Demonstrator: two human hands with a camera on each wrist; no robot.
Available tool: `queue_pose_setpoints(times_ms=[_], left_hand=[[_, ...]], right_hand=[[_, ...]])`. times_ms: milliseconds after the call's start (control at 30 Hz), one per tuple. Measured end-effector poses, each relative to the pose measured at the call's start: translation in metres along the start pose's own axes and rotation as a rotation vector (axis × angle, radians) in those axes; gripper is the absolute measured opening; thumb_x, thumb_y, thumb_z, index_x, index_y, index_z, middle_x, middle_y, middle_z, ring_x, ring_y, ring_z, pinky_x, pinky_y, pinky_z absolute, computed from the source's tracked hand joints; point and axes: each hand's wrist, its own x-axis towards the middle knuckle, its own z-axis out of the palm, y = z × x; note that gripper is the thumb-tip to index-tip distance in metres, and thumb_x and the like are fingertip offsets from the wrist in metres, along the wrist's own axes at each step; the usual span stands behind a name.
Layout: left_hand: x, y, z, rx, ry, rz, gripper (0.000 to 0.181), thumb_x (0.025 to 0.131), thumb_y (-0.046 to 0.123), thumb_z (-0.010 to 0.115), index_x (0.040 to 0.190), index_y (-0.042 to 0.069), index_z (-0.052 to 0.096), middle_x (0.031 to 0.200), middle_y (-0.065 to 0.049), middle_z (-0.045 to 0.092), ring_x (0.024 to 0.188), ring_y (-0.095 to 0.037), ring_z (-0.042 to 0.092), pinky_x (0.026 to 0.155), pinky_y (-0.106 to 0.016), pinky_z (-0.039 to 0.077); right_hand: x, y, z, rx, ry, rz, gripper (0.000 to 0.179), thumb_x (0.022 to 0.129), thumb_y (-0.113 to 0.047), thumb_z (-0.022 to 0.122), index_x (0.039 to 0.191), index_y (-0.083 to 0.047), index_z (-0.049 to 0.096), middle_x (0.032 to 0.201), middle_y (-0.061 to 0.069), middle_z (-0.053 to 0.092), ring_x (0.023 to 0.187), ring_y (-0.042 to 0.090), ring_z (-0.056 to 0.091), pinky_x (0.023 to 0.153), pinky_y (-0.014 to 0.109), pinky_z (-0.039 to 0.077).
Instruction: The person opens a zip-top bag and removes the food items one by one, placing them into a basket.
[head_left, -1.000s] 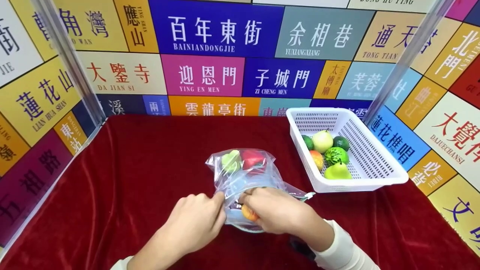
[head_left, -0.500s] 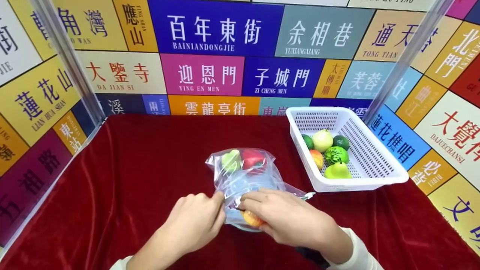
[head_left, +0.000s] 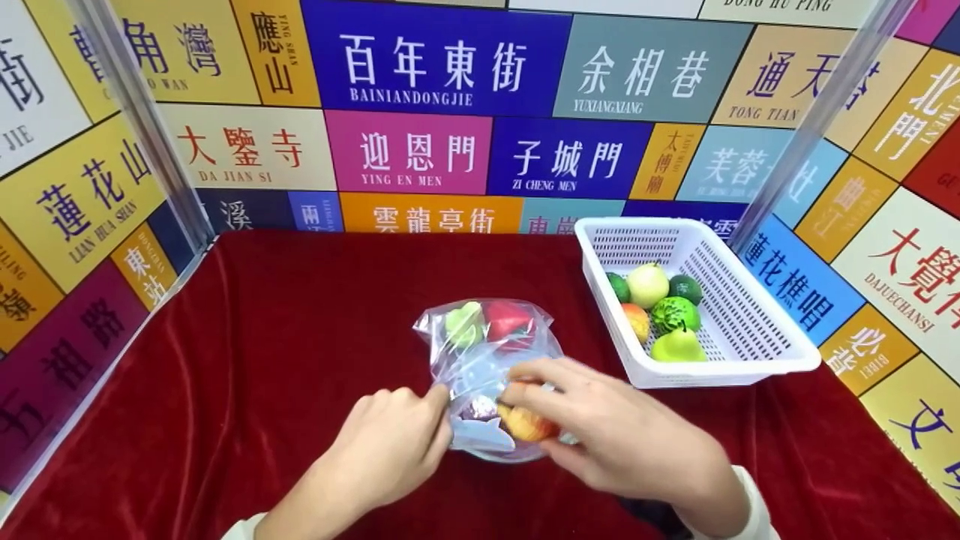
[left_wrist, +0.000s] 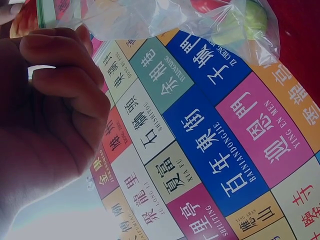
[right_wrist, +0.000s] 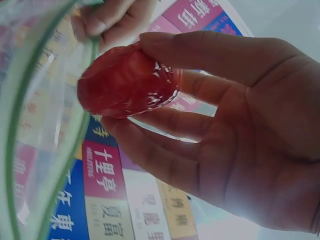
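Pinching the near left edge of a clear bag (head_left: pixel 491 367) in my left hand (head_left: pixel 390 442), I grip a red-and-yellow apple (head_left: pixel 525 425) in my right hand (head_left: pixel 626 431), seen from my head camera over a red cloth (head_left: pixel 322 315). The apple is at the bag's mouth. At the bag's far end, a green fruit (head_left: pixel 464 328) lies beside a red fruit (head_left: pixel 507 318); something shiny and purplish (head_left: pixel 480 409) shows near the apple. To the right stands a white basket (head_left: pixel 724 370), a green pear (head_left: pixel 677 347) nearest me, with a pale fruit (head_left: pixel 648 286), a striped fruit (head_left: pixel 675 315) and others grouped along its left side. Colorful signs (head_left: pixel 436 60) cover the wall behind.

From my left wrist, my fingers curl inward beside the bag's green zip strip (left_wrist: pixel 41 12); the apple shows partly at the upper left corner.

From my right wrist, my hand is half closed, thumb on one side of the apple, fingers on the other, palm apart from it. The apple looks glossy and red, near the zip strip. I cannot tell whether it is just inside the bag or just outside.
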Motion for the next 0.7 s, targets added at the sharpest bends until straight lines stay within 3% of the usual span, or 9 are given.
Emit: queue_pose_setpoints(times_ms=[100, 200, 300, 500, 700], left_hand=[[0.0, 0.0, 0.0, -0.003, -0.005, -0.002, 0.017, 0.092, 0.023, 0.058, 0.08, 0.013, 0.053, 0.052, 0.005, 0.038, 0.044, -0.011, 0.038, 0.041, -0.029, 0.028], [0.0, 0.0, -0.001, -0.008, -0.005, -0.002, 0.017, 0.092, 0.022, 0.058, 0.079, 0.013, 0.053, 0.052, 0.006, 0.038, 0.044, -0.011, 0.036, 0.041, -0.028, 0.028], [0.0, -0.001, -0.001, -0.01, -0.003, -0.001, 0.017, 0.092, 0.022, 0.058, 0.079, 0.013, 0.053, 0.052, 0.006, 0.037, 0.044, -0.011, 0.035, 0.041, -0.028, 0.028], [-0.001, -0.001, 0.0, -0.005, 0.006, 0.007, 0.017, 0.092, 0.022, 0.058, 0.079, 0.013, 0.053, 0.052, 0.005, 0.038, 0.044, -0.011, 0.035, 0.041, -0.027, 0.028], [0.0, -0.002, -0.001, -0.01, -0.002, 0.001, 0.016, 0.092, 0.022, 0.058, 0.08, 0.013, 0.053, 0.052, 0.006, 0.037, 0.044, -0.01, 0.034, 0.041, -0.027, 0.028]], right_hand=[[-0.003, 0.003, -0.008, 0.033, 0.062, 0.016, 0.049, 0.084, -0.009, 0.077, 0.13, -0.019, 0.063, 0.136, -0.001, 0.054, 0.113, 0.012, 0.057, 0.087, 0.027, 0.056], [-0.007, 0.005, -0.015, 0.073, 0.075, 0.057, 0.052, 0.084, -0.011, 0.079, 0.132, -0.021, 0.062, 0.134, -0.003, 0.052, 0.114, 0.01, 0.055, 0.086, 0.024, 0.056], [-0.008, 0.009, -0.022, 0.082, 0.099, 0.046, 0.055, 0.082, -0.011, 0.082, 0.133, -0.02, 0.062, 0.131, -0.003, 0.055, 0.115, 0.011, 0.055, 0.087, 0.025, 0.056], [0.001, 0.024, -0.046, -0.048, 0.149, -0.002, 0.054, 0.078, -0.011, 0.086, 0.128, -0.014, 0.066, 0.133, 0.0, 0.062, 0.117, 0.015, 0.059, 0.092, 0.034, 0.056], [0.025, 0.051, -0.084, -0.118, 0.124, -0.009, 0.049, 0.079, -0.007, 0.083, 0.125, -0.009, 0.066, 0.128, 0.002, 0.066, 0.111, 0.018, 0.063, 0.088, 0.038, 0.057]])
